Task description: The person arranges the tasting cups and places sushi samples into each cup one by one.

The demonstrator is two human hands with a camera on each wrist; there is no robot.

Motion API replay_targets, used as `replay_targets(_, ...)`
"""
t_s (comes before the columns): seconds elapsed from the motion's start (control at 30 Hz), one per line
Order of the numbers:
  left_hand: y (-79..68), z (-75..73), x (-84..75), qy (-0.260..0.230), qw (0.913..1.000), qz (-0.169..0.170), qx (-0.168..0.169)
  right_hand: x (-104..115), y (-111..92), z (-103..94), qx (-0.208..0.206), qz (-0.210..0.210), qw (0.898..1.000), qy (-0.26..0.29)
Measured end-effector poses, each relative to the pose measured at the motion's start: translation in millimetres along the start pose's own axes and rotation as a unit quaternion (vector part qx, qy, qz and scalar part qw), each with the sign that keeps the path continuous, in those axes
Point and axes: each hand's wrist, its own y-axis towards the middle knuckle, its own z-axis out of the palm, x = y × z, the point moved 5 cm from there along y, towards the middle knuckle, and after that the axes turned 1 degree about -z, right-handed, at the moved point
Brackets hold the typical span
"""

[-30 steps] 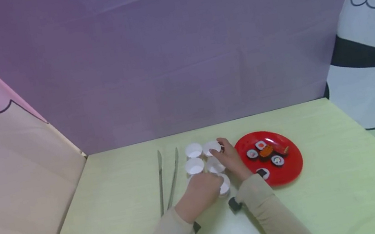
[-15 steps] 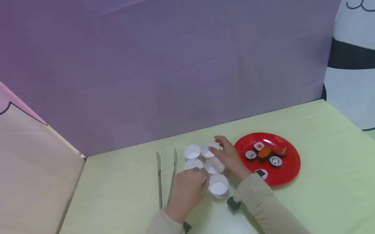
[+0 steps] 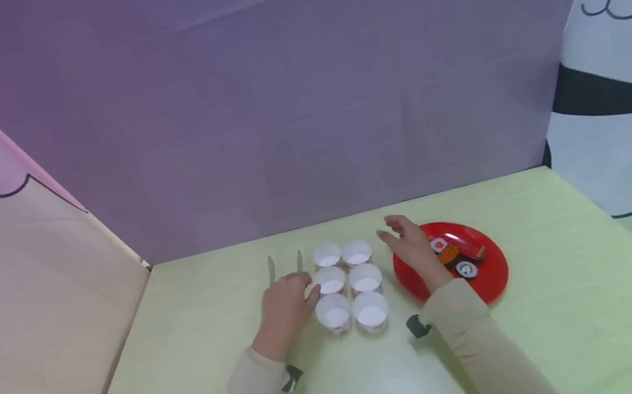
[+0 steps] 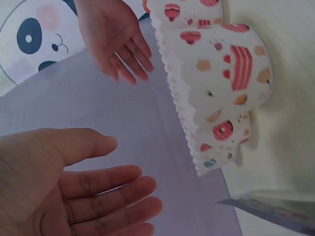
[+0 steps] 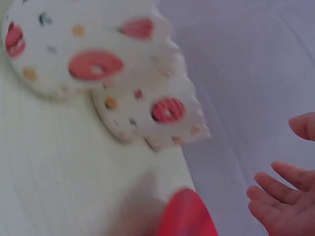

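**6 scalloped paper baking cups standing in 2 columns of 3**

Their long axis is running from the far edge of the worktop toward its near edge. My left hand is hovering nearer, with the cups lying just to its right; its fingers are stretching wide, holding nothing. My right hand is hanging over the left edge of the red plate, its fingers spreading loosely, also holding nothing. Compared with 0.5 s ago, my hands are standing farther apart, and the near-left cup is showing.
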Motion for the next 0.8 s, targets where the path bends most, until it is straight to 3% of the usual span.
replay_targets(0.27, -2.6, -0.4, 15.8, -0.008, 0.9995, -0.032, 0.003, -1, -9, -38.4, 0.003, 0.043, 0.999, -0.027)
replay_targets(0.4, -6.8, -0.1, 25.6, -0.002, 0.9978, -0.066, 0.004, -4, -15, -60.3, 0.002, 0.024, 0.999, -0.033)
replay_targets(0.57, -9.0, 1.6, 38.1, 0.016, 0.9932, -0.108, 0.04, -9, -20, -83.1, -0.011, 0.019, 0.998, -0.064)
replay_targets(0.8, -16.1, 3.6, 49.7, 0.03, 0.9859, -0.137, 0.09, -20, -31, -106.1, -0.006, 0.038, 0.996, -0.083)
